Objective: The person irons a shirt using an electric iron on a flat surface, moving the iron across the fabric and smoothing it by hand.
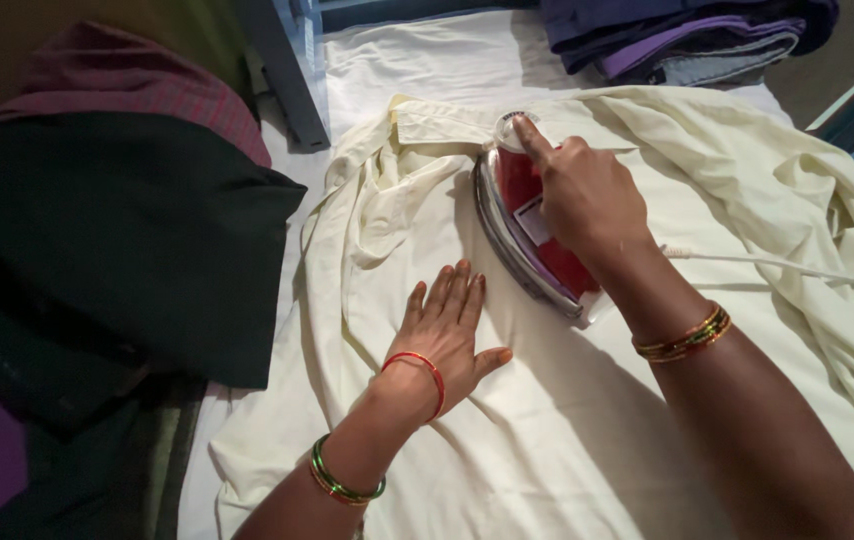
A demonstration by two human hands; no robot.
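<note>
The right hand [587, 195] is clamped on the handle of a red electric iron [532, 225], centre frame near the collar of the cream shirt [547, 420]. The left hand [442, 335] presses flat, fingers spread, on the cloth just beside it. Best keep that palm clear of the soleplate, cloth taut, and the white cord [787, 265] trailing right.

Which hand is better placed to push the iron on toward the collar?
Right. The right hand grips the red, silver-soled electric iron just below the cream cotton shirt's collar; the left hand lies flat on the cloth.

An iron [532, 225] stands on a shirt [567, 400], folded clothes [117, 230] to its left.
</note>
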